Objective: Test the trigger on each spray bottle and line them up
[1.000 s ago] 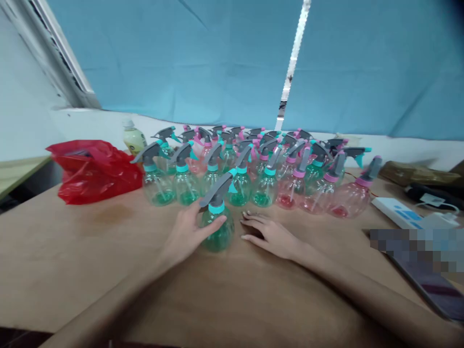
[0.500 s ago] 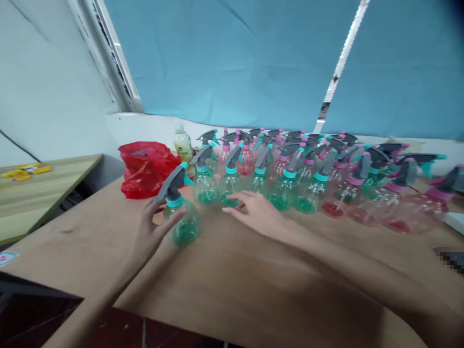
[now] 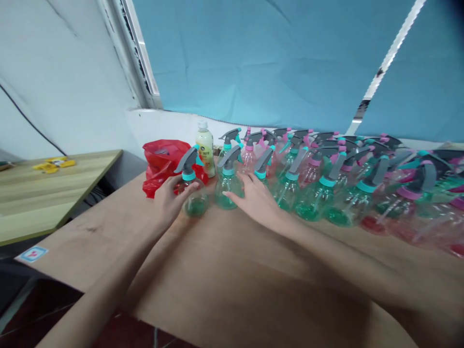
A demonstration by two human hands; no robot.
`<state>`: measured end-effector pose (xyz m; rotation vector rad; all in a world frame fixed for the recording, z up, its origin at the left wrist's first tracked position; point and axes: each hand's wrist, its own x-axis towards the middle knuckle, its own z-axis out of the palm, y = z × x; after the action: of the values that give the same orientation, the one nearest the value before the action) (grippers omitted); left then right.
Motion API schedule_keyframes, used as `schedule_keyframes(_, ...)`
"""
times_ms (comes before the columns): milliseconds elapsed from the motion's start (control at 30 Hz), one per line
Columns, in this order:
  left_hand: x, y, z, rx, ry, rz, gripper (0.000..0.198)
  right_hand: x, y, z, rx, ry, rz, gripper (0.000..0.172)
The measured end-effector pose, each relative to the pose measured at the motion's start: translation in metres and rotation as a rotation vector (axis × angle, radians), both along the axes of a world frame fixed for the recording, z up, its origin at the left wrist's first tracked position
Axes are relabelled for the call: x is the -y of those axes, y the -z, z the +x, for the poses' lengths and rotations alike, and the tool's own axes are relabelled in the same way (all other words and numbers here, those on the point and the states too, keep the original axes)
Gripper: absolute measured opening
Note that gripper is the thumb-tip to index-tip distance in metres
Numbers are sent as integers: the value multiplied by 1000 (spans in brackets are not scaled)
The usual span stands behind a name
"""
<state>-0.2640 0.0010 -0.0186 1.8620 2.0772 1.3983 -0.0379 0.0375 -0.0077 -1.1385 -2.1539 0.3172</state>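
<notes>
My left hand [image 3: 172, 200] is at the left end of the front row, its thumb and fingers around the near side of a green spray bottle [image 3: 195, 200] with a grey and turquoise head. To the right, my right hand [image 3: 257, 200] has its fingers apart, thumb pointing left, between a second green spray bottle [image 3: 227, 188] and a third green spray bottle [image 3: 261, 166], which it partly hides. All these bottles stand upright on the brown table [image 3: 217, 270].
Several green and pink spray bottles [image 3: 313, 200] stand in rows to the right. Behind the left bottle are a red plastic bag [image 3: 163, 159] and a drink bottle [image 3: 206, 147]. A wooden side table [image 3: 36, 203] at the left bears yellow items [image 3: 54, 164].
The view has shifted, so the scene sits further right. My left hand and its green bottle have moved back and right, up beside the row. My right hand remains by the front bottles.
</notes>
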Motion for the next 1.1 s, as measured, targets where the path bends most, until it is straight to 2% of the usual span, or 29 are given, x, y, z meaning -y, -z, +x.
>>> schedule_keyframes(200, -11, -1, 6, -49, 6, 47, 41, -8, -6, -8, -24, -12, -22, 71)
schedule_keyframes(567, -25, 1, 11, -73, 43, 81, 45, -20, -8, -24, -53, -11, -80, 81)
schedule_keyframes(733, -26, 0, 10, -82, 59, 86, 44, -29, -3, -33, -34, 5, -73, 79)
schedule_keyframes(867, -25, -2, 10, -96, 69, 91, 44, -33, -1, -36, 12, 34, -106, 68)
schedule_keyframes(1100, -24, 2, 10, -104, 56, 133, 41, -18, -4, -30, 69, 29, -128, 64)
